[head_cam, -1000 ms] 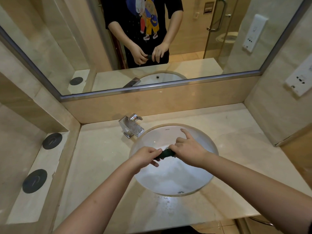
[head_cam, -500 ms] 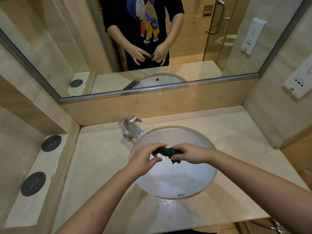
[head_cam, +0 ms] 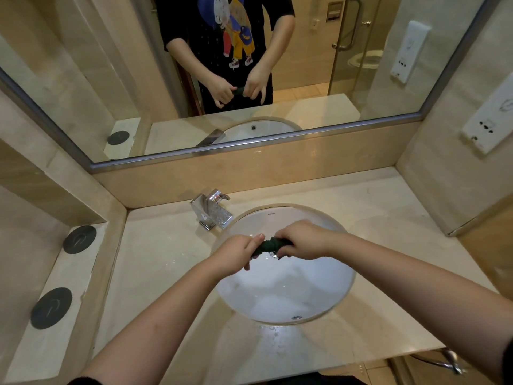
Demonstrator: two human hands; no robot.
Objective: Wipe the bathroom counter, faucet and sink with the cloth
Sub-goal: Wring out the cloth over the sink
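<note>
A beige stone counter [head_cam: 166, 259] surrounds a white oval sink [head_cam: 291, 295], chrome faucet [head_cam: 212, 209] behind. Over the basin, left hand [head_cam: 236, 252] and right hand [head_cam: 304, 241] have fingers clamped on a twisted dark green cloth [head_cam: 268, 245]. Wringing works best by twisting the ends in opposite directions above the drain.

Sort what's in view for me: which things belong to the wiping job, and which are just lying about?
Job: dark green twisted cloth, gripped by left hand and right hand over the white oval sink; chrome square faucet; beige marble counter.

Lying about: two black round discs on the left ledge; white wall socket panel; metal-framed mirror.
</note>
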